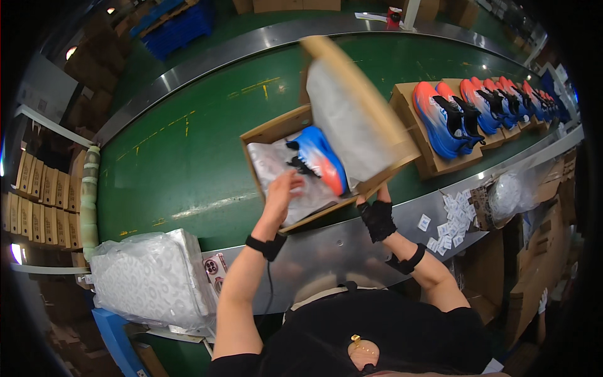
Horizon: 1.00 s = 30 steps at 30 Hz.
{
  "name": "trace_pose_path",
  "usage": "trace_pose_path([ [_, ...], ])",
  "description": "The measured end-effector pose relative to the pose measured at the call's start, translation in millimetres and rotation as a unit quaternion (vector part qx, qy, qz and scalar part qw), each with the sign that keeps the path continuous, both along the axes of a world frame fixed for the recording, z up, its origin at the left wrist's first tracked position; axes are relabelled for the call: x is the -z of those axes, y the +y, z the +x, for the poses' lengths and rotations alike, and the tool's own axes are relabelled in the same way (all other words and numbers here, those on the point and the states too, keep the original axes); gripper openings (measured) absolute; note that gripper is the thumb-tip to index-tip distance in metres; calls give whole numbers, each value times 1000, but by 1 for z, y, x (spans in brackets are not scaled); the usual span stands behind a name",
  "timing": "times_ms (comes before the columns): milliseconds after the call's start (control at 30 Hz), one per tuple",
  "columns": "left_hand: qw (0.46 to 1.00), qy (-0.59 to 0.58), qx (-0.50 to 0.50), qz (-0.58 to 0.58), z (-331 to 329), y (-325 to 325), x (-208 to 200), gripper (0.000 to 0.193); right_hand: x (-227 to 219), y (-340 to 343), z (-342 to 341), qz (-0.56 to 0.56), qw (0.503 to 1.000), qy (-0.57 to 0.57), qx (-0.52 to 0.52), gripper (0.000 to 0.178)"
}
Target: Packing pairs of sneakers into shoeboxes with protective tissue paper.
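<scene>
An open brown cardboard shoe box (pixel 276 127) sits in front of me, tilted on the green belt. Inside, a blue and coral running shoe (pixel 319 157) with black details lies on printed white tissue paper (pixel 267 160). My left hand (pixel 284 190) is over the box's near left part, fingers loosely apart beside the shoe and above the tissue. A black fingerless glove covers my right hand (pixel 377 217), whose bare fingertips grip the box's near right corner. The raised lid (pixel 392 135), lined with pale tissue, is smeared by motion.
Several blue and coral shoes (pixel 440 122) stand on boxes along the belt at right. Small white packets (pixel 455 220) lie on the metal edge. At left are wrapped patterned paper (pixel 147 270), a pink phone (pixel 215 270) and stacked shoe boxes (pixel 47 188).
</scene>
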<state>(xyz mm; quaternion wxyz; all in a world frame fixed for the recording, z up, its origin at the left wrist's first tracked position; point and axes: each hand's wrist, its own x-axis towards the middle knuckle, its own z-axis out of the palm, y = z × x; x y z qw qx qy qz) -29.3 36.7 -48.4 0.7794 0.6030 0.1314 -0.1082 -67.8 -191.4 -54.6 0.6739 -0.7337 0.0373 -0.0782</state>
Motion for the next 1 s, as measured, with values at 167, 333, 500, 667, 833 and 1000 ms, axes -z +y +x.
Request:
trace_pose_path([
  [167, 974, 17, -219, 57, -25, 29, 8, 53, 29, 3, 0, -499, 823, -261, -80, 60],
  [333, 933, -37, -82, 348, -22, 35, 91, 49, 43, 15, -1, -612, 729, -279, -126, 50],
  [500, 997, 67, -42, 10, -24, 50, 55, 49, 29, 20, 1, -621, 716, -266, -177, 48],
  [667, 982, 26, -64, -177, -46, 50, 15, 48, -46, 28, -2, -572, 723, -334, -197, 42],
  [833, 964, -65, -240, -91, -154, 87, -14, 44, -80, 51, -20, -438, 745, -466, -191, 52],
  [1000, 827, -253, -486, -129, -325, 152, -49, 45, -37, 84, -40, -338, 816, -326, -336, 58],
])
